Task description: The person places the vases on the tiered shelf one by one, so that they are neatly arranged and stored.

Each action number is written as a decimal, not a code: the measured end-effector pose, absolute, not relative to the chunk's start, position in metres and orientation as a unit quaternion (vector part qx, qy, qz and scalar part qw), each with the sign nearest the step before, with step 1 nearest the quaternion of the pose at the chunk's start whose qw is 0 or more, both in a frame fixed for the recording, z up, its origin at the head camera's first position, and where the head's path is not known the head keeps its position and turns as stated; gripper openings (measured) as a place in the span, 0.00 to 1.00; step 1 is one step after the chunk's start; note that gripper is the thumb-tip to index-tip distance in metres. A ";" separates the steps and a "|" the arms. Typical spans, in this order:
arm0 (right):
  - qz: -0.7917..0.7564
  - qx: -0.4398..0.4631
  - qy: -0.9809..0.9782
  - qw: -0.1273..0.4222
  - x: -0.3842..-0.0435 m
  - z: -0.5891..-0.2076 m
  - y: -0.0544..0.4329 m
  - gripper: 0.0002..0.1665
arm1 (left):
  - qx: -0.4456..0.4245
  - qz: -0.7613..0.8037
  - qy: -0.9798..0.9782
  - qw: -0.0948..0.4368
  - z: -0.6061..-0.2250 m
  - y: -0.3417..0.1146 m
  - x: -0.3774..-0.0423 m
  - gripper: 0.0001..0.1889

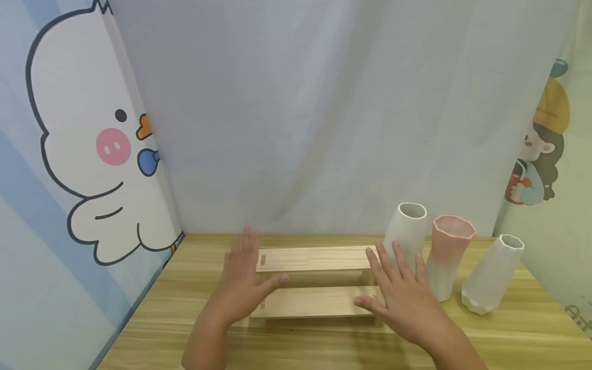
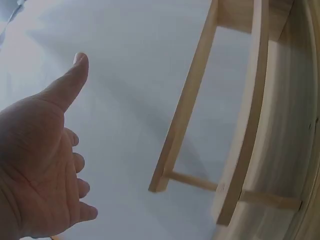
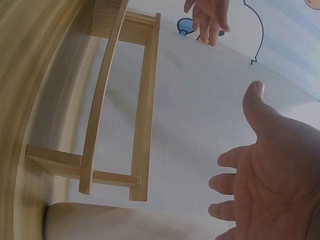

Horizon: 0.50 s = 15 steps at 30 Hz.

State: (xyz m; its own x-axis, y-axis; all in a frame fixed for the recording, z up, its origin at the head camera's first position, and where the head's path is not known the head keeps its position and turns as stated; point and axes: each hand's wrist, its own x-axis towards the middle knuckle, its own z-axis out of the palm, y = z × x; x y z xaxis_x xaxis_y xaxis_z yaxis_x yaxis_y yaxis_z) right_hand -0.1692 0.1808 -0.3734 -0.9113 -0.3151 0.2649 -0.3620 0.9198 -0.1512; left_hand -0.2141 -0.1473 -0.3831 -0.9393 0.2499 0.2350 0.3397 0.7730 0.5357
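A two-tier wooden shelf (image 1: 319, 302) stands on the table, its upper board set behind the lower one. My left hand (image 1: 242, 282) is held at the shelf's left end, fingers straight and thumb out, blurred in the head view. At the right end my right hand (image 1: 404, 295) has its fingers spread and overlaps a white vase (image 1: 407, 226) in that view. In the left wrist view the left palm (image 2: 40, 165) faces the shelf (image 2: 235, 150) with space between them. The right palm (image 3: 280, 175) likewise stands apart from the shelf (image 3: 145, 110). Neither hand holds anything.
Right of the shelf stand a pink-and-white vase (image 1: 446, 257) and a leaning white faceted vase (image 1: 495, 275). A grey curtain (image 1: 300, 128) hangs behind the wooden table (image 1: 185, 303). A cartoon-printed cloth (image 1: 83, 154) covers the left side.
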 end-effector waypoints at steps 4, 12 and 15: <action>0.114 0.173 -0.972 0.109 -0.170 -0.370 0.181 0.55 | -0.121 -0.401 -0.908 -0.020 -0.394 -0.179 -0.224 0.58; 0.115 0.175 -0.971 0.117 -0.168 -0.366 0.185 0.56 | -0.060 -0.506 -0.845 -0.162 -0.419 -0.201 -0.234 0.52; 0.110 0.177 -0.970 0.125 -0.169 -0.365 0.185 0.55 | -0.056 -0.532 -0.828 -0.167 -0.426 -0.200 -0.236 0.49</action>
